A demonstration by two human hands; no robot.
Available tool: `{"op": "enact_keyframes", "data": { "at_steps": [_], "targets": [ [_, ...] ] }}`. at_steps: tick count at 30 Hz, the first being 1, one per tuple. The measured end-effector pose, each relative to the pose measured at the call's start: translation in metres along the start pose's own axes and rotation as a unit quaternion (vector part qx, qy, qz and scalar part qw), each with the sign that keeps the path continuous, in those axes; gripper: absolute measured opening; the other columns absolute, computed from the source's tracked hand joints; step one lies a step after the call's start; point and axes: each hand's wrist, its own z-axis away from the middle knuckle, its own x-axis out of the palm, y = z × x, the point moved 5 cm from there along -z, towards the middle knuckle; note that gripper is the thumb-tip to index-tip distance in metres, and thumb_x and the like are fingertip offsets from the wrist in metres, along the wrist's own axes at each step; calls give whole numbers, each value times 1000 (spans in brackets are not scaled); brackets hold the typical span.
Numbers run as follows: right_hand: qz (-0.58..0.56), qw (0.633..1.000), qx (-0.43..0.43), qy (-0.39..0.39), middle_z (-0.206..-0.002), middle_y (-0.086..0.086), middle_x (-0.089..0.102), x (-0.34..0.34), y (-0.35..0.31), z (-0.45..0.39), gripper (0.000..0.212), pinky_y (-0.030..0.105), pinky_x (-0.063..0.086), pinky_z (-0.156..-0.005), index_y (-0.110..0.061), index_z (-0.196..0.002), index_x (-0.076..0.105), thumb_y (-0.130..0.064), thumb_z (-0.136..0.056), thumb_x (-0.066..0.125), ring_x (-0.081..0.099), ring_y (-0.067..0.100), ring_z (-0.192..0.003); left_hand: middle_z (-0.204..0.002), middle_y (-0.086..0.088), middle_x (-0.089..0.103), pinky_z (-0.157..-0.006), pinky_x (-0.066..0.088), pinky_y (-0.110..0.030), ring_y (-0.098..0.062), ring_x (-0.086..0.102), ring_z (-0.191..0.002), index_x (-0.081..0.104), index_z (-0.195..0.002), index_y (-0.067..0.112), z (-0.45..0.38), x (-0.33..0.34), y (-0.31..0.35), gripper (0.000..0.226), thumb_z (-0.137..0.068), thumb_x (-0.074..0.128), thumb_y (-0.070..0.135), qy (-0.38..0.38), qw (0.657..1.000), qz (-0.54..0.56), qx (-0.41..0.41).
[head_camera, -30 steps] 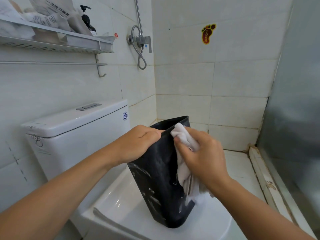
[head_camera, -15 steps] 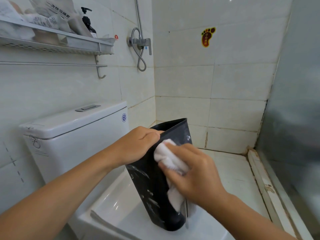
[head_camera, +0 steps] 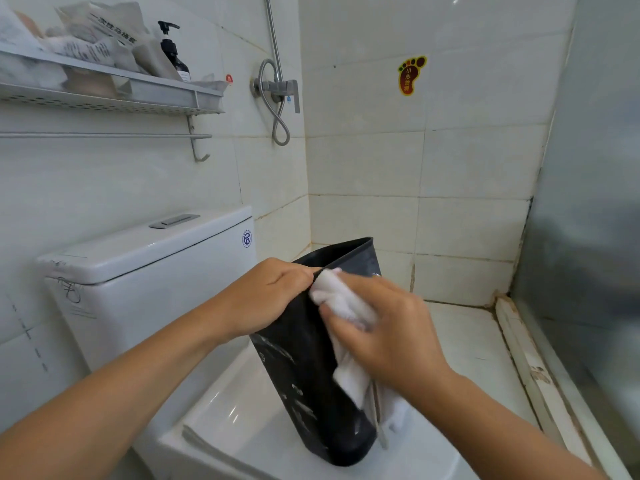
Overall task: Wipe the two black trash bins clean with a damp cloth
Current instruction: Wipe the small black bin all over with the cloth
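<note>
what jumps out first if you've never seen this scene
A black bin stands on the closed toilet lid at centre. The left hand grips its rim while the right hand presses a white cloth against its side. On the far tiled wall, a foot-shaped sticker stands out.

Both forearms are bare from the frame's lower edge up to the wrists, with no sleeve reaching into view. The left hand and the right hand wear no gloves, and the wrists carry no watch or band. The fingers show short nails and no rings.
</note>
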Motion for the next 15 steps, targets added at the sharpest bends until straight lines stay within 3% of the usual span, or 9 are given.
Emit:
{"op": "enact_keyframes", "data": {
  "at_steps": [3, 5, 8, 10, 15],
  "targets": [
    [23, 995, 92, 44, -85, -14, 69, -7, 22, -10, 21, 37, 57, -67, -42, -110, 69, -55, -94, 66, 64, 5, -77, -71, -1, 41, -66, 36, -29, -11, 41, -69, 45, -73, 3, -1, 5, 1, 39, -104, 41, 25, -18, 1000, -8, 2],
    [44, 996, 56, 54, -82, -12, 63, -4, 10, -3, 21, 36, 54, -62, -39, -111, 69, -51, -94, 68, 60, 8, -72, -73, -2, 46, -70, 38, -32, -10, 43, -72, 50, -78, 0, -4, 7, 6, 38, -97, 39, 31, -17, 999, -24, 14],
    [-14, 999, -28, -18, -85, -11, 61, 7, -15, 11, 32, 35, 51, -60, -37, -118, 72, -50, -89, 70, 60, 13, -75, -65, 5, 48, -64, 37, -22, -4, 43, -66, 48, -68, 7, -5, 2, 5, 37, -104, 40, 15, 2, 1000, -12, 15],
    [-20, 999, -31, -36, -87, -12, 64, 6, -11, 7, 35, 35, 53, -63, -43, -122, 69, -55, -89, 68, 62, 12, -77, -66, 10, 46, -63, 35, -21, -4, 41, -65, 46, -68, 7, -2, -1, 4, 37, -104, 41, 15, 5, 1000, -5, 9],
    [39, 996, 74, 28, -84, -13, 66, -3, 21, -9, 23, 36, 54, -65, -42, -111, 68, -56, -93, 65, 62, 7, -75, -76, 0, 47, -71, 37, -34, -11, 44, -74, 53, -84, -4, -3, 4, 3, 40, -103, 40, 28, -19, 1000, -13, 7]
  ]
}}
